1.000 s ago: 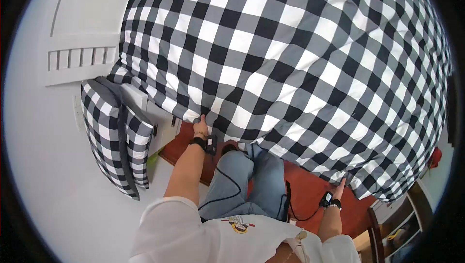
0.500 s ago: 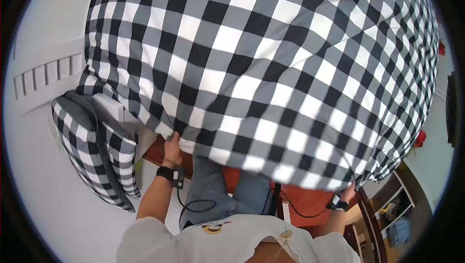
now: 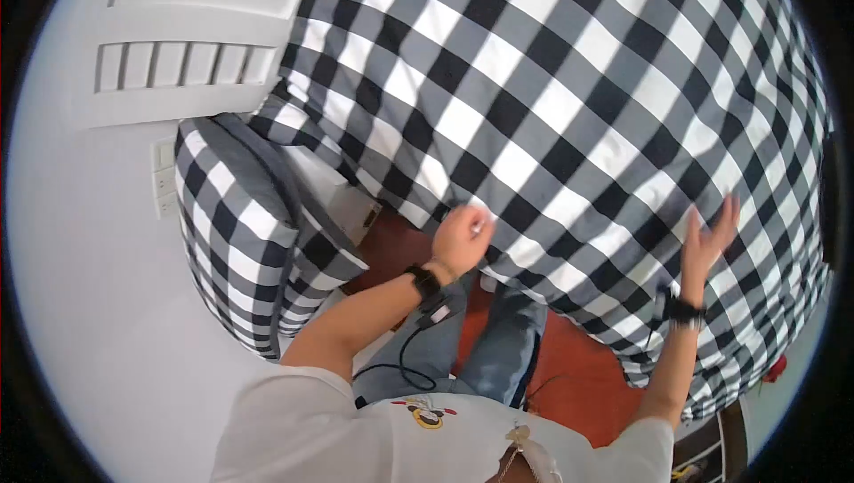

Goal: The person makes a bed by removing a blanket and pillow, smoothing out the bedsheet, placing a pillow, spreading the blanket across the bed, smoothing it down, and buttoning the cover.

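A large black, grey and white checked quilt [image 3: 534, 109] spreads over the bed, its near edge hanging by my legs. My left hand [image 3: 463, 236] is closed at that edge, fingers curled; what it holds, if anything, is too small to make out. Over the quilt's right part, my right hand [image 3: 712, 234] is raised with its fingers spread and nothing in it. Each wrist wears a dark band with a small device and a cable.
Checked pillows [image 3: 236, 234] stand at the left by a white bedside cabinet [image 3: 320, 185]. Behind them is a white slatted headboard [image 3: 187, 65]. A wall socket [image 3: 165, 181] is on the left wall. The floor [image 3: 578, 376] is reddish. Shelves [image 3: 703, 456] stand at the lower right.
My right hand has let go of the quilt's edge and moved up over it, fingers now spread. My left hand has shifted right. The quilt's edge has dropped on the right, and the view has turned.
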The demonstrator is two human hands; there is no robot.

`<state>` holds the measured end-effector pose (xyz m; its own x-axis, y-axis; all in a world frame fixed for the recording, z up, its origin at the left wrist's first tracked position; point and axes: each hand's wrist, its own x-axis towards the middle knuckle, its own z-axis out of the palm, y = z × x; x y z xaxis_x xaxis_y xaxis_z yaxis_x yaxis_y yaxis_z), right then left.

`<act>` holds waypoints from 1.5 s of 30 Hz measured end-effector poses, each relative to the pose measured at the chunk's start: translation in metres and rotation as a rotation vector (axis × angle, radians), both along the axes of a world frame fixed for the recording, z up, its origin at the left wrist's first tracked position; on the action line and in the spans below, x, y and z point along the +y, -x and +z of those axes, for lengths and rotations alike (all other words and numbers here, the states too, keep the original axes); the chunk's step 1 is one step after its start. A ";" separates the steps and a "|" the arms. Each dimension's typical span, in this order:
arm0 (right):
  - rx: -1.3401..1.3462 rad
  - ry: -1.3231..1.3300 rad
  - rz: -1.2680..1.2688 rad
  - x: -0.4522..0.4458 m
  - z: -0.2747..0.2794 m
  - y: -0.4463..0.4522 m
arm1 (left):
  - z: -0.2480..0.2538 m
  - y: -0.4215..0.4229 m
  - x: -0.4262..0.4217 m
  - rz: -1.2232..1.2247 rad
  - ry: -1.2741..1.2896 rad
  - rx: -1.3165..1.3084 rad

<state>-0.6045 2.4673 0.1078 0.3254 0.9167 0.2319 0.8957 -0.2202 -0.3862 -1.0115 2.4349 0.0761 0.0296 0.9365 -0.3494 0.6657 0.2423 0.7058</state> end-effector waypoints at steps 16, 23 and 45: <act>-0.087 0.316 0.317 0.018 -0.122 0.232 | -0.082 0.283 0.219 0.921 -0.100 0.372; -0.157 0.373 0.327 0.023 -0.126 0.234 | -0.152 0.381 0.214 0.760 -0.032 -0.217; 0.219 0.166 0.141 -0.122 -0.073 0.092 | -0.081 -0.106 0.104 -0.287 -0.580 0.671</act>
